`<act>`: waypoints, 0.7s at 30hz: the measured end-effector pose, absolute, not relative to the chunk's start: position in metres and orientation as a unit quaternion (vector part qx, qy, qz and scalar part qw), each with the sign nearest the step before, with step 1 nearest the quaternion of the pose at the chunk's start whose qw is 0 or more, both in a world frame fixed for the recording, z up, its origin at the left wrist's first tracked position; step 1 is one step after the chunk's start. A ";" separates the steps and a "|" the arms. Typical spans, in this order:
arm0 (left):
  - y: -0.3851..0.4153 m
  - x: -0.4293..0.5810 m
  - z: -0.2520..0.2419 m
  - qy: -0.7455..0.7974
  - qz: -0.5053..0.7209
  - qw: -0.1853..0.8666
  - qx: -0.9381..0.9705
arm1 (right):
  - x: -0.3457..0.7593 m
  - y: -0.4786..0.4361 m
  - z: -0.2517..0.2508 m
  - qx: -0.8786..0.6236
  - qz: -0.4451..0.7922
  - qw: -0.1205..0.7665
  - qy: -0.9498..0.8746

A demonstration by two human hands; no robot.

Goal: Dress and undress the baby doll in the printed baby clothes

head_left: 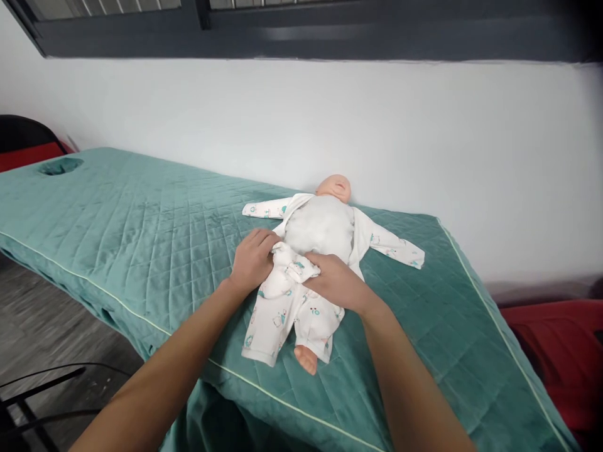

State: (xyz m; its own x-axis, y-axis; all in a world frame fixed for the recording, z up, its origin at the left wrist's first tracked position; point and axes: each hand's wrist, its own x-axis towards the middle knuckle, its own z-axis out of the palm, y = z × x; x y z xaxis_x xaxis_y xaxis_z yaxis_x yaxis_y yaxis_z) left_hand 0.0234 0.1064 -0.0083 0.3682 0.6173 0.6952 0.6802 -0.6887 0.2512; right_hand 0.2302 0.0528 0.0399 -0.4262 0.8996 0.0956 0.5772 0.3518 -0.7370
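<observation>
A baby doll (334, 188) lies on its back, with a soft white torso (320, 227). Its printed white jacket (397, 249) is spread open, sleeves out to both sides. Printed white baby pants (279, 311) cover the legs, their waist bunched up below the belly. One bare foot (306, 359) pokes from the right pant leg; the other leg end shows no foot. My left hand (254, 258) is closed on the left side of the waistband, fingertips partly hidden. On the right side, my right hand (336, 280) grips the bunched waist, its fingers partly covered by cloth.
A green quilted cover (141, 232) drapes the bed, with a face hole (61, 166) at the far left. Behind runs a white wall (301, 119) under a dark window frame (301, 37). Red chairs (560, 351) stand at right and far left.
</observation>
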 end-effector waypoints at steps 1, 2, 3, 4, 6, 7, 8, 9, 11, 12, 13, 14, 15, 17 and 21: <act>0.111 0.024 -0.007 -0.393 -0.393 0.058 -0.830 | 0.230 0.053 0.040 -0.480 0.314 0.258 -0.777; 0.116 0.024 -0.006 -0.394 -0.385 0.069 -0.832 | 0.230 0.053 0.040 -0.490 0.309 0.263 -0.772; 0.120 0.025 -0.006 -0.394 -0.380 0.073 -0.834 | 0.229 0.054 0.040 -0.502 0.304 0.267 -0.765; 0.124 0.027 -0.006 -0.394 -0.376 0.074 -0.835 | 0.229 0.054 0.040 -0.514 0.300 0.271 -0.756; 0.130 0.030 -0.009 -0.397 -0.378 0.075 -0.833 | 0.228 0.056 0.039 -0.537 0.297 0.282 -0.738; 0.131 0.032 -0.011 -0.398 -0.381 0.077 -0.831 | 0.228 0.056 0.038 -0.545 0.298 0.289 -0.728; 0.132 0.033 -0.013 -0.402 -0.384 0.081 -0.827 | 0.227 0.057 0.038 -0.552 0.300 0.295 -0.719; 0.132 0.035 -0.016 -0.407 -0.388 0.085 -0.822 | 0.227 0.058 0.037 -0.559 0.304 0.302 -0.710; 0.130 0.037 -0.020 -0.421 -0.391 0.093 -0.813 | 0.226 0.059 0.036 -0.569 0.317 0.312 -0.692; 0.129 0.037 -0.022 -0.425 -0.389 0.093 -0.812 | 0.226 0.059 0.037 -0.572 0.325 0.314 -0.685; 0.128 0.037 -0.023 -0.427 -0.388 0.090 -0.811 | 0.227 0.058 0.038 -0.571 0.335 0.314 -0.681; 0.128 0.037 -0.024 -0.426 -0.387 0.083 -0.813 | 0.229 0.057 0.040 -0.564 0.348 0.312 -0.680; 0.127 0.036 -0.024 -0.423 -0.388 0.072 -0.815 | 0.232 0.056 0.043 -0.551 0.367 0.310 -0.682; 0.126 0.034 -0.024 -0.417 -0.395 0.043 -0.818 | 0.242 0.054 0.051 -0.503 0.424 0.306 -0.688; 0.125 0.031 -0.023 -0.431 -0.397 -0.011 -0.810 | 0.271 0.053 0.060 -0.454 0.503 0.310 -0.668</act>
State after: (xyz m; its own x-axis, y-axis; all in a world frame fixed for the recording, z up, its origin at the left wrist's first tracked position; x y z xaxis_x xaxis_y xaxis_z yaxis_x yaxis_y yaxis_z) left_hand 0.0310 0.1253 -0.0226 0.3133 0.7072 0.6338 0.6901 -0.6281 0.3596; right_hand 0.2712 0.0529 0.0602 -0.3969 0.9169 -0.0426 0.2945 0.0832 -0.9520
